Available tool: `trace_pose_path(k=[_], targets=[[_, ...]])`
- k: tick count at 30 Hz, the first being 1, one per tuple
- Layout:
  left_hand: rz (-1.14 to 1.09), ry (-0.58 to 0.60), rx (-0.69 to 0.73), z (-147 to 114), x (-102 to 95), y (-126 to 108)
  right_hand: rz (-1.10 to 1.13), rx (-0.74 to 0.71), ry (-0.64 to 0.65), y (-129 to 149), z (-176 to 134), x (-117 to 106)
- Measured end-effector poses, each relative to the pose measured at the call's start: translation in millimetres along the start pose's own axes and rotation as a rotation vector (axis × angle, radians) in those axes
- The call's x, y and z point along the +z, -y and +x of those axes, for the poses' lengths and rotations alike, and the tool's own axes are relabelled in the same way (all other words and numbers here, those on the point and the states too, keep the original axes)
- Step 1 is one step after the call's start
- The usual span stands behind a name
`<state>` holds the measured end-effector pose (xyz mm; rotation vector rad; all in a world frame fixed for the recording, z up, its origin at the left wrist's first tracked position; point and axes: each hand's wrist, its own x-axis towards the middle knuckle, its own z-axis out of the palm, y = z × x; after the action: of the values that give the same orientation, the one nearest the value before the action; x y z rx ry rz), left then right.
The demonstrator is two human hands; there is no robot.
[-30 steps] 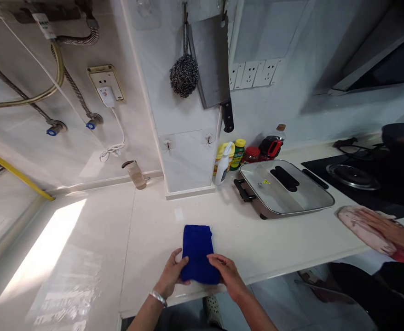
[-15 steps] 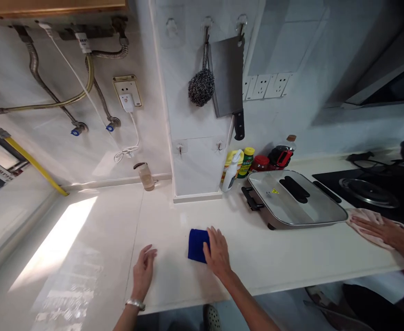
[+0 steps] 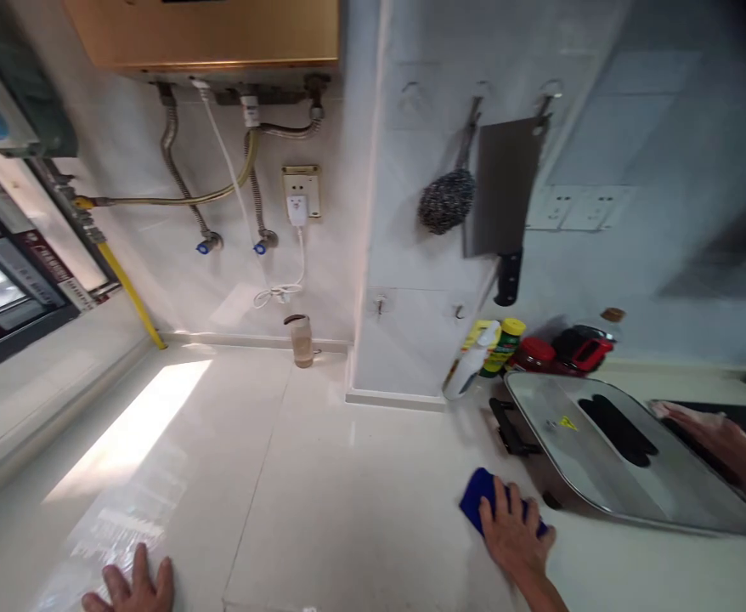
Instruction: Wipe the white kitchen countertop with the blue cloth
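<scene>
My right hand point(image 3: 514, 531) presses down on a folded dark blue cloth point(image 3: 477, 495) on the white countertop point(image 3: 341, 501), its fingers bent over the fabric. Just right of it stands an electric frying pan with a flat glass lid point(image 3: 577, 450) and black handles. At the bottom left, my left hand point(image 3: 134, 586) rests on the counter, fingers spread and holding nothing; its wrist is cut off by the frame.
Another person's hand point(image 3: 704, 429) is beyond the pan, at the right. A spray bottle point(image 3: 471, 365) and jars stand by the wall. A glass jug point(image 3: 302, 342) sits at the back. A cleaver point(image 3: 504, 187) and a steel wool scrubber point(image 3: 448, 202) hang from hooks.
My right hand and the blue cloth have slid right, close to the pan. My left hand has moved away leftward and spread out. The co-worker's hand has shifted toward the pan's back side.
</scene>
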<state>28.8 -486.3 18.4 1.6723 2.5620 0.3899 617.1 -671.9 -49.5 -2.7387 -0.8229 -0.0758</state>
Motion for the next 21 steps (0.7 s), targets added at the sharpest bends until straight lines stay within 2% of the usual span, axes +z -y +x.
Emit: trace_pose_path(k=[1,3,6,8,12,14,15,17,21], targets=[[0.006,-0.021,-0.023,-2.8,1.0,-4.0,0.006,0.059,-0.010,0.0,10.6,2.4],[0.020,-0.062,-0.058,-6.6,1.6,-14.2,0.012,0.108,-0.045,17.7,24.1,7.9],[0.038,-0.082,-0.059,-9.0,0.5,-23.6,0.009,0.003,-0.055,80.0,20.2,18.2],[0.053,-0.080,-0.069,-9.5,1.2,-23.7,0.010,-0.158,-0.024,134.2,1.3,25.8],[0.101,-0.075,-0.092,-9.6,7.9,-17.9,0.063,-0.681,0.049,240.9,-49.8,36.1],[0.121,-0.072,-0.090,-9.1,10.9,-16.1,0.117,-0.924,0.113,285.3,-62.6,39.2],[0.129,-0.069,-0.091,-8.6,11.8,-15.7,0.137,-1.000,0.136,304.7,-62.8,41.1],[0.142,-0.056,-0.103,-7.1,12.6,-15.5,0.152,-1.072,0.157,337.7,-50.3,46.7],[0.160,-0.048,-0.116,-3.6,15.7,-13.4,0.098,-1.036,0.111,384.3,4.0,65.1]])
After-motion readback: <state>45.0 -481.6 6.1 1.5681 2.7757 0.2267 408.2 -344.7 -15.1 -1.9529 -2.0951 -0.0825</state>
